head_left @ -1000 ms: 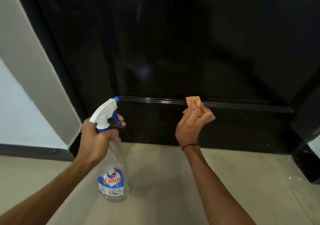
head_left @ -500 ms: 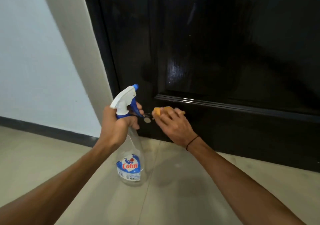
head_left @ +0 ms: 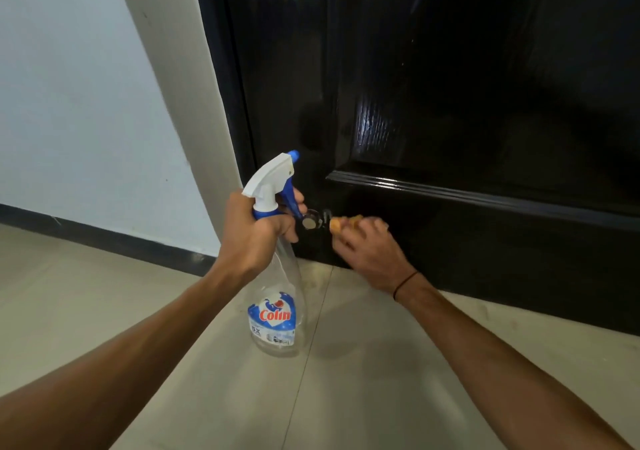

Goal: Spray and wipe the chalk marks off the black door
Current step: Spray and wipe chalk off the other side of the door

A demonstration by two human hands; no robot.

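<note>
The glossy black door fills the upper right; its lower panel shines and I see no chalk marks on it. My left hand grips the neck of a clear spray bottle with a white and blue trigger head and a "Colin" label, nozzle pointing at the door. My right hand holds a small orange cloth against the door's bottom rail, just right of a small round metal door stopper. A thin black band circles my right wrist.
A cream door frame and pale wall with a dark skirting strip stand to the left. Beige floor tiles lie below, with some dusty specks near the door's foot.
The view shifted left toward the door's left edge. My right hand moved left with the cloth along the bottom rail to beside the metal stopper. The bottle stays in my left hand.
</note>
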